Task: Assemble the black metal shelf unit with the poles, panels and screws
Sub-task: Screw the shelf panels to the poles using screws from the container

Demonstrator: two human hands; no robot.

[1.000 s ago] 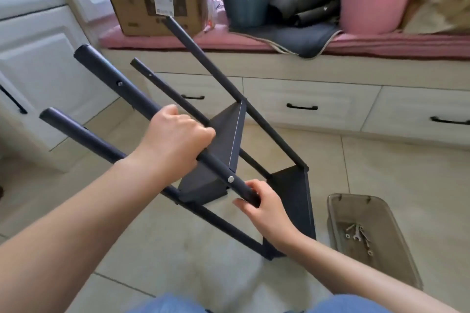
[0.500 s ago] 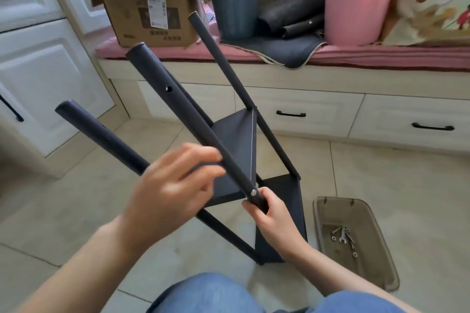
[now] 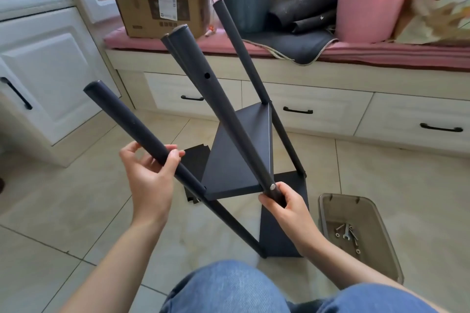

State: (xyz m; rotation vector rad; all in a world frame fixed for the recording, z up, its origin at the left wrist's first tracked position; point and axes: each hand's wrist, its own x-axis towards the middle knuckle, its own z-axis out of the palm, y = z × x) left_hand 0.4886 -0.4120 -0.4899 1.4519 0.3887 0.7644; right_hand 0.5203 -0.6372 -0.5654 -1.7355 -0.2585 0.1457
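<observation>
Black metal shelf unit (image 3: 239, 160) with round poles and flat panels is maybe half built, going by what's on it — two panels are fixed between the four poles, and a silver screw head (image 3: 272, 187) sits at the near corner of the upper one. The open hole (image 3: 207, 75) higher up the middle pole suggests at least one more panel to go. A loose black panel (image 3: 194, 160) lies on the tiled floor (image 3: 381, 173) behind. The unit stands tilted on the floor in front of my knees, long axis running from its foot up and away toward the white drawers (image 3: 318, 112).

Left hand (image 3: 150, 173) is curled round the left pole, right hand (image 3: 286, 207) wrapped round the middle pole just under the screw. The clear plastic tray (image 3: 381, 231) with spare screws and a small wrench sits to the right.
</observation>
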